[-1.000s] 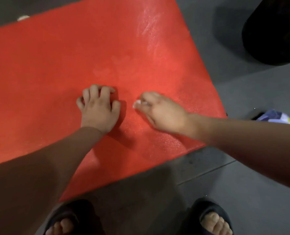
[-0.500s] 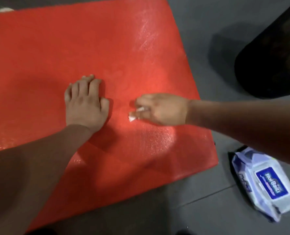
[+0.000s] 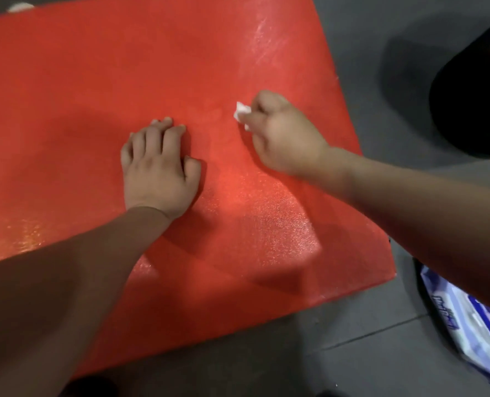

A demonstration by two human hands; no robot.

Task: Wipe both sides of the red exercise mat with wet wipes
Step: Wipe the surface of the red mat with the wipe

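Dim scene; glare streaks the red mat [image 3: 180, 67], arm shadows, slight motion blur.

The left hand [image 3: 158, 170] is lying palm-down at the centre of the frame, fingers together and nearly straight, its forearm reaching in from the lower left. The right hand [image 3: 281, 136], just right of centre, is curling its fingers round a white wet wipe [image 3: 241, 110], its arm stretching in from the right edge.

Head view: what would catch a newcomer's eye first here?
The red exercise mat fills most of the frame on a grey floor. Near its middle the left hand rests palm down, and the right hand grips a bunched white wet wipe against it. A wet wipes pack lies lower right.
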